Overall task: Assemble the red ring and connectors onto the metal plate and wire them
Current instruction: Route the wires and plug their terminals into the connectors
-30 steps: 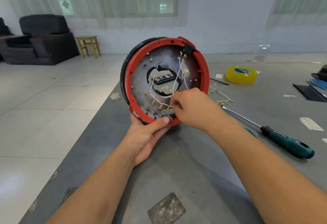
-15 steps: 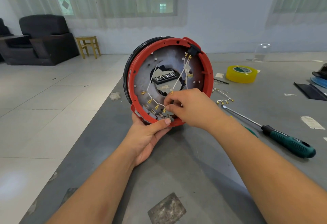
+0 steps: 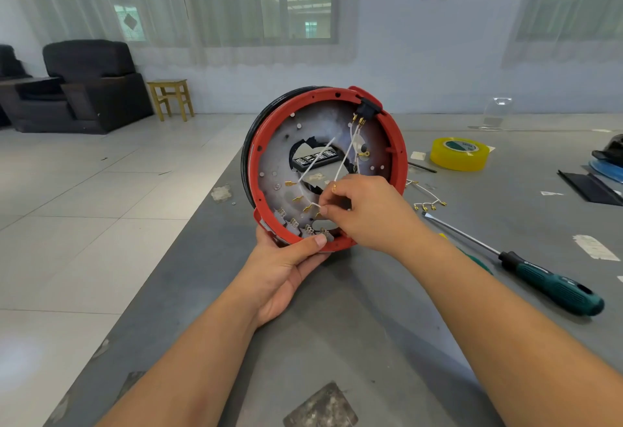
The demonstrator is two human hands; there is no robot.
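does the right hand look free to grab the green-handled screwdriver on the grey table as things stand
Probably not yet: the right hand is pinching a white wire inside the red ring. The green-handled screwdriver lies unobstructed on the grey table beside that arm.

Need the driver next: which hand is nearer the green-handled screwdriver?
Right. The right hand works inside the red ring, left of the screwdriver. The left hand grips the ring's bottom edge, farther left.

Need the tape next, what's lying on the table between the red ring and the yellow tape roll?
Head view: a paper scrap and a thin dark stick between red ring and tape roll.
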